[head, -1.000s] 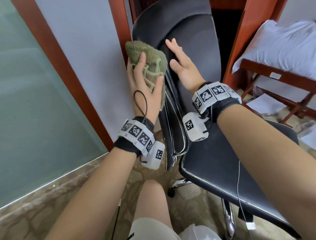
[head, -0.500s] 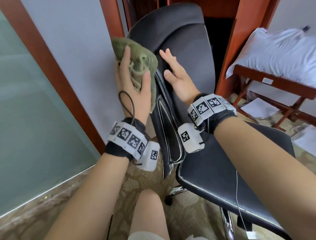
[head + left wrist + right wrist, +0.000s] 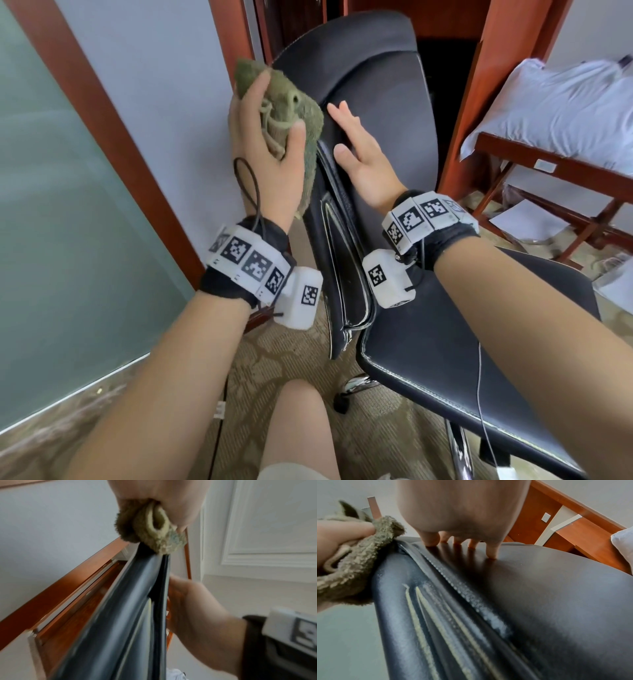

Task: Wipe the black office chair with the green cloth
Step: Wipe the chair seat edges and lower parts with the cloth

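Gripping the green cloth (image 3: 291, 109) in our left hand (image 3: 270, 164), we press it against the chair (image 3: 376, 102) back's edge while our right hand (image 3: 363, 157) rests flat, fingers straight, on its front.

Both forearms are bare, with no sleeves. Each wrist wears a black fabric band, and over it a strap of white blocks printed with black-and-white square code markers. A white boxy camera unit hangs under the left wrist (image 3: 299, 297) and another under the right wrist (image 3: 388, 282), each carrying one code marker. A thin black cable loops up over the back of the left hand (image 3: 265, 164). A thin white wire trails down from the right forearm. A bare knee shows below, with pale shorts at the frame's bottom edge.
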The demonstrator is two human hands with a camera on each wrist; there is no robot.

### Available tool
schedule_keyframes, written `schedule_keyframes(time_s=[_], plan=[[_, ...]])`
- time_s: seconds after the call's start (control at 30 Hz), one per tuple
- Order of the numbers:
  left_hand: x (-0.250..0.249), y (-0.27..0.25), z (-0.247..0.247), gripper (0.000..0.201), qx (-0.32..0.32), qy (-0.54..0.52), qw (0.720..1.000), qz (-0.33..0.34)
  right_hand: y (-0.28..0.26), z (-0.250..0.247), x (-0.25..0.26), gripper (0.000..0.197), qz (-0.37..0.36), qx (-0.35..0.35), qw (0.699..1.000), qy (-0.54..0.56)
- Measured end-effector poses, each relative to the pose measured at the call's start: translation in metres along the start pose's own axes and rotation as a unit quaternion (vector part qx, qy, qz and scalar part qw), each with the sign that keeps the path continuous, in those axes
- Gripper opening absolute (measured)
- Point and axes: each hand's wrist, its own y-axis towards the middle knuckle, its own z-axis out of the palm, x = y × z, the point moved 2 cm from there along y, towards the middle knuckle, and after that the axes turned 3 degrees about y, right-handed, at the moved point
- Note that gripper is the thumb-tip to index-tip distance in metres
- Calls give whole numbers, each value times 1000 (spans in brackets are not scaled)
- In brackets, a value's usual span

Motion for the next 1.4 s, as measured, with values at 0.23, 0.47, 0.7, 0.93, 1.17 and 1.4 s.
schedule_keyframes(time_s=[0.23,0.47,0.7,0.93,1.17,1.4], plan=[[-4,12,-4,47,50,73,996,8,-1,-3,7,49,7,1,1000,-16],[-6,-5,-12,50,58,48,997,5,-9,-14,15,58,28,1,993,115],[-26,8,-27,49,63,73,995,24,-27,-19,20,51,126,-69,980,140],[-46,1,-25,58,160,177,968,75,-35,-22,86,30,74,-30,968,240],[-39,-4,-22,64,210,241,945,73,-36,-13,82,27,87,-32,962,257],[-9,-27,-15,64,131,116,985,-4,-32,-12,31,48,36,-41,998,-12]])
